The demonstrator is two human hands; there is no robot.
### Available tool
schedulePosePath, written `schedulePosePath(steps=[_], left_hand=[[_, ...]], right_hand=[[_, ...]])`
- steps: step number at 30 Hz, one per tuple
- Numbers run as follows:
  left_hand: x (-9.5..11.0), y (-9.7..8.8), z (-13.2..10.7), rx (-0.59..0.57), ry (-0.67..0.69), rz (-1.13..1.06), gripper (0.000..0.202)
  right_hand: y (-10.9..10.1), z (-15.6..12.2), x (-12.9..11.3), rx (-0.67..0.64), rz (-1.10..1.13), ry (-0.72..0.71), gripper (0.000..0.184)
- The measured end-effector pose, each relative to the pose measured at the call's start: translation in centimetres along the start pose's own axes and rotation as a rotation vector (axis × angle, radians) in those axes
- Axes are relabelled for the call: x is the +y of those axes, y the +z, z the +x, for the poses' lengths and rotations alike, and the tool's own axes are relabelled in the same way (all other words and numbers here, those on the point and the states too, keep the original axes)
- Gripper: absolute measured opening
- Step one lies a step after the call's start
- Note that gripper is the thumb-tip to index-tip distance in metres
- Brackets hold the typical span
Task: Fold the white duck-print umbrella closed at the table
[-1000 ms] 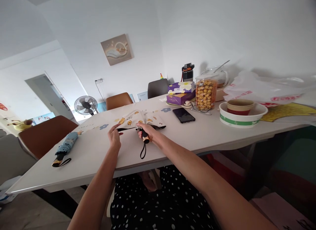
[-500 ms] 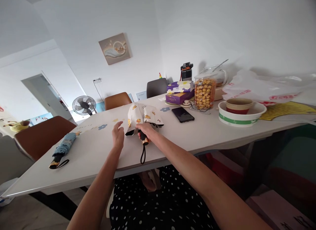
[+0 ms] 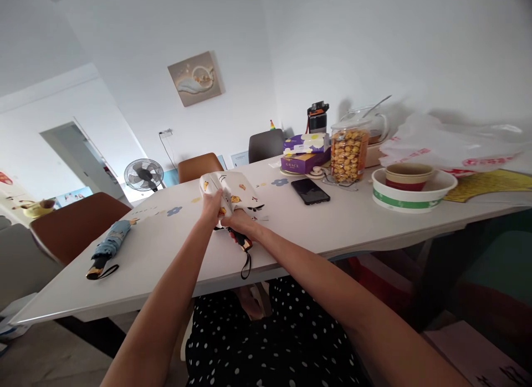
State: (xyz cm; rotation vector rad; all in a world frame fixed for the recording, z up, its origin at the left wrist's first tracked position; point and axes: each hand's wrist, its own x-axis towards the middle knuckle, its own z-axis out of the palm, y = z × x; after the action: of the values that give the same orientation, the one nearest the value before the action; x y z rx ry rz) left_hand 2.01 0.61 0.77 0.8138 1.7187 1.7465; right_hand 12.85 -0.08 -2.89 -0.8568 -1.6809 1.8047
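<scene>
A white folding umbrella (image 3: 245, 194) with small yellow cartoon prints lies loosely folded over the table in front of me, its black handle with a gold end and wrist loop pointing at me. My right hand (image 3: 243, 223) is closed round the umbrella where the handle meets the cloth. On the left side of the cloth, my left hand (image 3: 213, 207) has its fingers closed on a fold; part of them is hidden. Farther left, a blue folding umbrella (image 3: 111, 243) rests rolled up, with a black and gold handle.
Right of the umbrella lies a black phone (image 3: 310, 191). Behind it stand purple tissue boxes (image 3: 305, 161), a snack jar (image 3: 349, 154) and a black bottle (image 3: 318, 118). A white and green bowl (image 3: 411, 201) holds a paper cup, near a plastic bag (image 3: 449, 146). Chairs (image 3: 77, 226) line the table (image 3: 158, 265).
My left hand has moved right and taken hold of the white umbrella's cloth. The umbrella's handle has turned slightly, its end now farther right. My right hand keeps its grip.
</scene>
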Motion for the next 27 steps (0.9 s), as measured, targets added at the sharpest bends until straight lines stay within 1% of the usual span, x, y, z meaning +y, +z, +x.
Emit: schedulePosePath(steps=[3,5,8,9,11,13,15,17,20,22,25,27], left_hand=[[0.5,-0.7,0.1,-0.088,-0.077,-0.216,0.04],[0.7,-1.2,-0.2,-0.192,-0.089,-0.356,0.04],[0.7,-1.6,-1.1,-0.404,-0.076,-0.503,0.05],[0.7,-1.6,-1.5,-0.456,-0.072,-0.538,0.054],[0.7,-1.4,-2.1,-0.51,-0.068,-0.593,0.062],[0.8,-1.2,-2.4,-0.525,-0.071,-0.632,0.065],[0.9,-1.2,-2.5,-0.504,-0.073,-0.654,0.062],[0.9,-1.3,-2.4,-0.453,-0.067,-0.666,0.058],[0.9,-1.6,-2.3,-0.397,-0.067,-0.666,0.057],[0.9,-1.8,-2.3,-0.398,-0.074,-0.661,0.057],[0.9,-2.0,-2.4,-0.434,-0.057,-0.651,0.056],[0.9,-2.2,-2.3,-0.446,-0.042,-0.618,0.056]], right_hand=[[0.0,-0.1,0.0,-0.068,0.058,-0.041,0.015],[-0.1,-0.3,0.0,-0.14,0.133,-0.054,0.014],[-0.5,-0.4,-0.2,-0.279,0.271,-0.106,0.014],[-0.7,-0.5,-0.3,-0.339,0.314,-0.122,0.014],[-1.2,-0.5,-0.4,-0.488,0.372,-0.124,0.015],[-1.5,-0.3,-0.5,-0.605,0.395,-0.098,0.018],[-1.6,-0.2,-0.5,-0.637,0.415,-0.085,0.02],[-1.4,-0.1,-0.5,-0.596,0.418,-0.091,0.022],[-1.1,-0.3,-0.6,-0.522,0.36,-0.078,0.028],[-1.0,-0.6,-0.7,-0.511,0.325,-0.062,0.03],[-1.1,-0.9,-0.9,-0.551,0.308,-0.041,0.03],[-1.0,-1.0,-0.9,-0.547,0.299,-0.031,0.029]])
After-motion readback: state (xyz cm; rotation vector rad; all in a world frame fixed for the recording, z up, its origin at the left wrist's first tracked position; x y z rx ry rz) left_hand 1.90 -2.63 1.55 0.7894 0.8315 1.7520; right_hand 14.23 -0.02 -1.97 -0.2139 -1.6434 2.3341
